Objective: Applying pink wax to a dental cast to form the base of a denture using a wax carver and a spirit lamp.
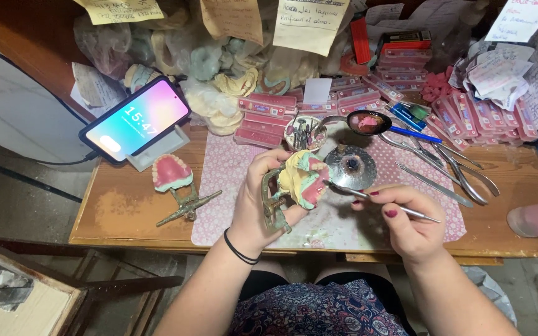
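Plaster casts in pale yellow and green, with pink wax gums, sit clamped in a tarnished metal articulator (284, 193) that the left hand (263, 199) grips, fingers wrapped round the frame, above the mat's middle. The right hand (406, 218) pinches a thin steel tool (381, 202) between thumb and fingertips, its tip touching the pink wax on the cast's right side.

Under both hands lies a pink mat (225, 186) with a fine dotted print, smeared white near the centre. On it, just beyond the cast, stands a round metal burner (351, 167) with a shiny domed top. A spoon (368, 122) holding lumps of pink wax rests behind that, beside a small bowl (305, 134) of slim instruments. Steel pliers (462, 171) lie to the right.

Left of the mat, a second articulator (179, 186) with a pink and green denture rests on the worn wooden desk (126, 211). A phone (135, 119) with a lit screen leans on a stand. Flat pink boxes (263, 118) are stacked at the back, among plaster moulds in clear bags (207, 56) and hanging paper notes (309, 22). Grey floor shows at left.
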